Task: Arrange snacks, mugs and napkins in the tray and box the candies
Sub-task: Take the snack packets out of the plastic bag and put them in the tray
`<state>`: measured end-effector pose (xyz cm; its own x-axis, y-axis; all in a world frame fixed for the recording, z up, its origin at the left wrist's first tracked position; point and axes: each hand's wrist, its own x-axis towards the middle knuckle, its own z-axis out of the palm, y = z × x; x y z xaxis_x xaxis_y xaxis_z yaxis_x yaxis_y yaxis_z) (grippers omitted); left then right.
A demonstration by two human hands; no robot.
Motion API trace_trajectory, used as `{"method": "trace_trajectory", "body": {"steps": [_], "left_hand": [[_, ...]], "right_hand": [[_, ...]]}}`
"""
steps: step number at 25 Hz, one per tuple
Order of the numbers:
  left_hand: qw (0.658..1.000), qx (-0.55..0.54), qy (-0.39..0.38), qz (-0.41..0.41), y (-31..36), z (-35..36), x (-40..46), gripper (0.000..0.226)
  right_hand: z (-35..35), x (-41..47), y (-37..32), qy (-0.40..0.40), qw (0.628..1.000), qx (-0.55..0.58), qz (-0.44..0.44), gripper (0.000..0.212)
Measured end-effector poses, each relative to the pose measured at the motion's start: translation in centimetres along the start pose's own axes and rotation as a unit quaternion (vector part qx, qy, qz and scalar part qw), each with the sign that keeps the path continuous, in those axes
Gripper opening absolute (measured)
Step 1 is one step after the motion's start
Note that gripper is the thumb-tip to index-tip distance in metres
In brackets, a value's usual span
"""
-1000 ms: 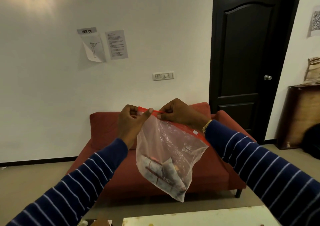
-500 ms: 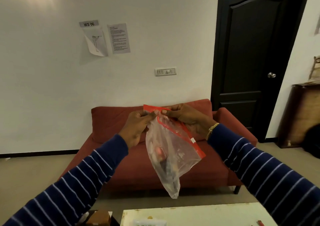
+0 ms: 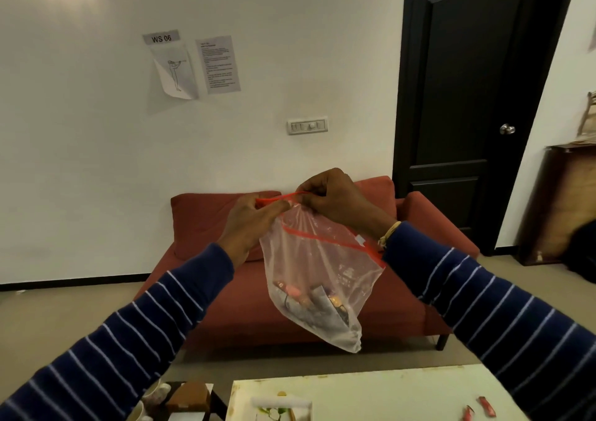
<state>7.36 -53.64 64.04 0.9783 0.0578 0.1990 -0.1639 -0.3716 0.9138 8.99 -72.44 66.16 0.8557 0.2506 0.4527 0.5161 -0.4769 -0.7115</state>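
Note:
A clear plastic zip bag [image 3: 322, 269] with a red seal strip hangs in the air in front of me. Several wrapped candies [image 3: 309, 301] lie bunched at its bottom. My left hand [image 3: 254, 220] pinches the red top edge on the left. My right hand [image 3: 335, 201] pinches the same edge on the right, the fingertips almost touching. The mouth of the bag looks partly parted near the grip. Two red candy wrappers [image 3: 480, 411] lie on the white table [image 3: 387, 391] at the lower right.
A red sofa [image 3: 322, 259] stands behind the bag against the white wall. A dark door [image 3: 467, 98] is at the right, with a wooden cabinet [image 3: 567, 201] beside it. At the bottom left sit a brown box [image 3: 190, 398] and white cups [image 3: 154, 395].
The camera has tilted down, so more of the table shows. Both hands have drawn close together at the bag's top edge, and the bag has swung and hangs lower.

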Motion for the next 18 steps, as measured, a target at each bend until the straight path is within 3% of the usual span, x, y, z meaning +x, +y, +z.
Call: {"method": "trace_trajectory", "body": {"steps": [3, 5, 7, 10, 12, 15, 18], "left_hand": [[0.999, 0.048, 0.006, 0.011, 0.0, 0.0, -0.2, 0.028], [0.986, 0.116, -0.018, 0.117, -0.2, -0.4, -0.7, 0.042], [0.951, 0.187, -0.077, 0.233, 0.2, -1.0, -1.6, 0.053], [0.899, 0.272, -0.154, 0.308, 1.0, -1.2, -2.2, 0.04], [0.896, 0.314, -0.142, 0.281, 1.5, -0.7, -2.2, 0.042], [0.928, 0.304, -0.048, 0.21, 1.6, 0.0, -2.2, 0.048], [0.942, 0.285, -0.022, 0.176, 1.1, 0.5, -2.3, 0.05]], "right_hand": [[0.1, 0.1, 0.4, 0.012, 1.0, -0.009, -0.014, 0.011], [-0.4, 0.2, 0.9, 0.039, 0.998, -0.032, -0.024, 0.01], [-1.1, 0.2, 1.7, 0.057, 0.997, -0.045, -0.025, 0.01], [-1.3, 0.1, 2.1, 0.065, 0.997, -0.028, -0.017, 0.008], [-1.1, 0.0, 1.9, 0.069, 0.997, -0.017, -0.015, 0.007], [-1.3, -0.4, 0.8, 0.065, 0.997, -0.04, -0.024, 0.017], [-1.8, -1.4, -1.0, 0.054, 0.982, -0.134, -0.119, 0.031]]}}
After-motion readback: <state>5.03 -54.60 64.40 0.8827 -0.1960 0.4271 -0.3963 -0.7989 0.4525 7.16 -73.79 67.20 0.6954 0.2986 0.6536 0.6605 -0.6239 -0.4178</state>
